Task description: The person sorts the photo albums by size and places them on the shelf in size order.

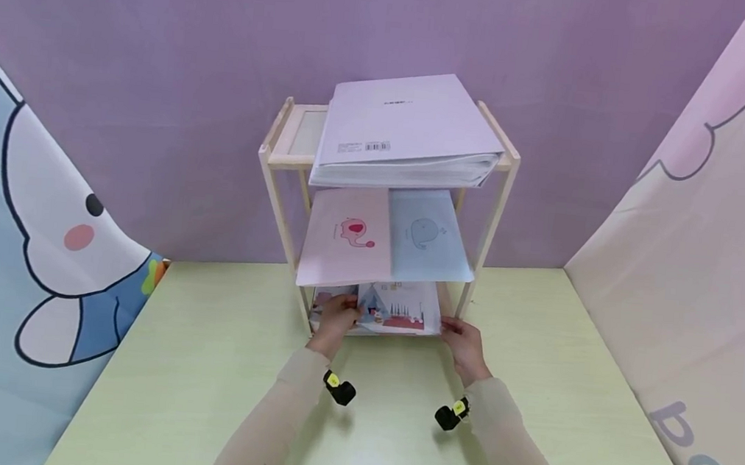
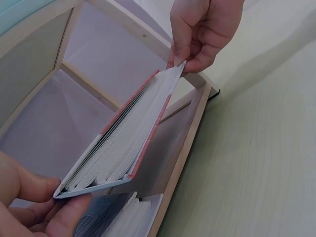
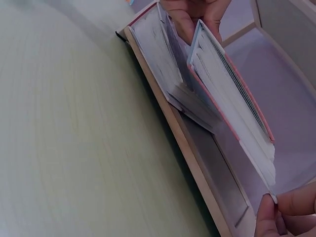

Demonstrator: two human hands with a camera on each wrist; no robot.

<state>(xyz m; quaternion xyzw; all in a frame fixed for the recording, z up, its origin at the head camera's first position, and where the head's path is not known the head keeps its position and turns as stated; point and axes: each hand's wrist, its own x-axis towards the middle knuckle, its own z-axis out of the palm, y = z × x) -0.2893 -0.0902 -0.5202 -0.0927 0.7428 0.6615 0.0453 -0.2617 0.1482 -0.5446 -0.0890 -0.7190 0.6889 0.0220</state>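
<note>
A thick photo album (image 1: pixel 399 309) with a tent drawn on its cover is held at the bottom tier of a small wooden shelf (image 1: pixel 495 199). My left hand (image 1: pixel 336 322) pinches its left end, thumb above and fingers below in the left wrist view. At the other end, my right hand (image 1: pixel 465 348) pinches the cover edge between thumb and fingers. Both wrist views show the held album (image 3: pixel 232 94) tilted and raised off the bottom board. Under its left end lies another album (image 3: pixel 163 59), resting on that board and partly covered.
On the middle tier lie a pink elephant album (image 1: pixel 352 238) and a blue whale album (image 1: pixel 428 237), both jutting forward. A large white binder (image 1: pixel 408 128) lies on the top tier. The shelf stands on a pale green table (image 1: pixel 201 365) against a purple backdrop (image 1: pixel 191 98).
</note>
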